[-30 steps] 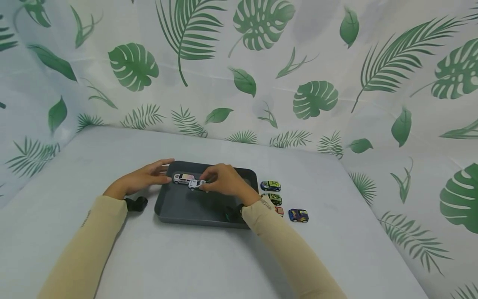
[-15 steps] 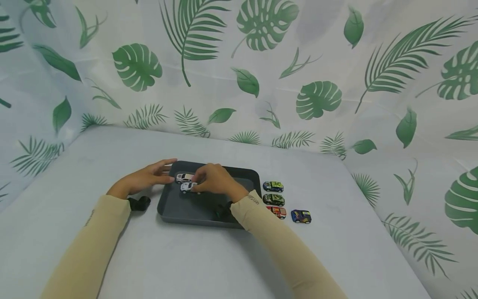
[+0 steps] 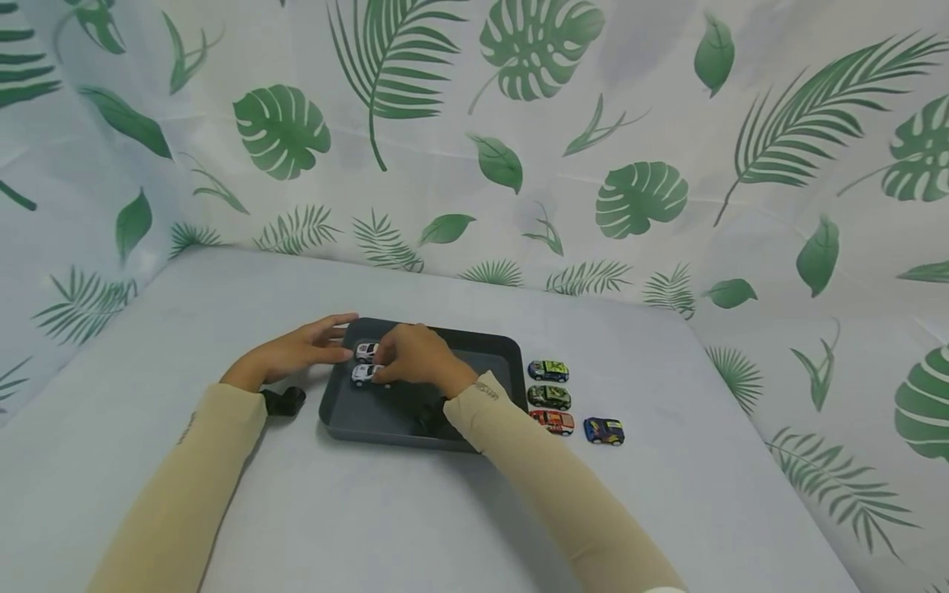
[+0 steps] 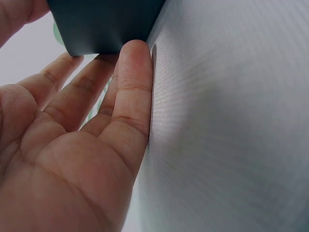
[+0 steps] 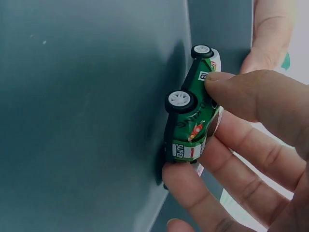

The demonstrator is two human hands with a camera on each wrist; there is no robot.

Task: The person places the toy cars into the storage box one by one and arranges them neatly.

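My right hand (image 3: 418, 358) pinches a white-and-green toy car (image 3: 366, 375) low over the left part of a dark grey tray (image 3: 400, 445). In the right wrist view, the thumb presses the green side of this toy car (image 5: 193, 111), and fingertips touch its end and far side. Whether its wheels touch the tray floor I cannot tell. Just behind it, another white toy car (image 3: 366, 352) sits in the tray, partly covered by the right fingers. My left hand (image 3: 300, 354) rests against the tray's left side, its fairly straight fingers touching the outer wall (image 4: 104, 29).
Right of the tray, a blue-and-yellow car (image 3: 549, 371), a green camouflage car (image 3: 549, 397) and a red-orange car (image 3: 554, 422) stand in a column. A dark blue car (image 3: 604, 431) is farther right. A leaf-print cloth (image 3: 460, 181) hangs behind the white table (image 3: 296, 511).
My right hand has carried the white-and-green toy car leftward, in front of the other white car. The left hand stays at the tray's edge. The whole head view has shifted slightly.
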